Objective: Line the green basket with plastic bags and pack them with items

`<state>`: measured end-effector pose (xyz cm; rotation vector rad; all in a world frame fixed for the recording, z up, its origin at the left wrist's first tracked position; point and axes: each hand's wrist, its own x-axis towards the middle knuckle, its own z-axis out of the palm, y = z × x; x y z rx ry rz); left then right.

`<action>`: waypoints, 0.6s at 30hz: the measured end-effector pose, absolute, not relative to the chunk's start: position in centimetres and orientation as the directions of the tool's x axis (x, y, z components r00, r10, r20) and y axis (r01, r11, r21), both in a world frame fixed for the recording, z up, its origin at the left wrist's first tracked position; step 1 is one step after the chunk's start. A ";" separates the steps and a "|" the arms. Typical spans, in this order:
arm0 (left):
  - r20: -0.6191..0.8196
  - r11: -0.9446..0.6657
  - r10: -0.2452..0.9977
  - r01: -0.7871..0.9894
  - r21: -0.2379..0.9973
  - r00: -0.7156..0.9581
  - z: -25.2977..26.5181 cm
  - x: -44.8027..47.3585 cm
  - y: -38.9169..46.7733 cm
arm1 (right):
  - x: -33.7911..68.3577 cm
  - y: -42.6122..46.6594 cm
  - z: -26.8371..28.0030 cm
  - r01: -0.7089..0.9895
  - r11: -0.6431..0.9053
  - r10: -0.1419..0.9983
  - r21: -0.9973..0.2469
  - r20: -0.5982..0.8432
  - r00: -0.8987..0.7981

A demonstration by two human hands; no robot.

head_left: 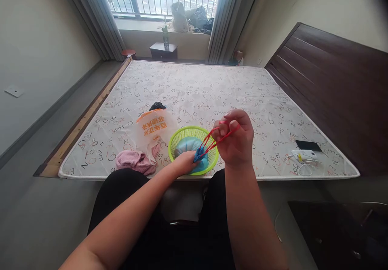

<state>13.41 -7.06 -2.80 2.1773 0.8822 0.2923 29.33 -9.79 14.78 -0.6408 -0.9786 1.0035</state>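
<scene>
My left hand (185, 163) is closed round the gathered neck of a blue bag (199, 153) above a lime-green plastic basket (173, 134). Out of that neck runs a red drawstring (216, 142), pulled up to the right in loops. My right hand (238, 140) is raised beside the basket, its fingers curled with the cord hooked round them. Pale bluish plastic (189, 144) and a light-blue rounded thing (203, 165) lie in the basket; what they are I cannot make out. My left hand hides part of the basket's contents.
On the letter-printed mattress (242, 88), a white plastic bag with orange print (154, 130), a pink cloth (135, 161) and a black bundle (157, 106) lie left of the basket. At the right are a black phone-like slab (308, 145) and a white device with cable (304, 155).
</scene>
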 end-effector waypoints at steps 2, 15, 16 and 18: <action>-0.071 -0.436 0.663 0.461 0.773 0.745 -1.8 12.7 -7.3 | 29.8 -9.7 14.7 -0.398 0.412 0.911 -0.819 0.366 0.189; 0.496 -0.590 0.764 0.136 0.796 0.413 4.4 11.2 -9.3 | 29.0 -9.1 12.5 -0.534 0.259 0.964 -0.805 0.248 0.093; 0.517 -0.593 0.771 0.123 0.796 0.370 4.5 11.4 -9.6 | 28.6 -9.1 12.3 -0.527 0.245 0.967 -0.814 0.243 0.075; 0.543 -0.592 0.786 0.110 0.798 0.297 4.9 11.7 -10.3 | 27.8 -8.9 11.9 -0.504 0.236 0.968 -0.831 0.247 0.046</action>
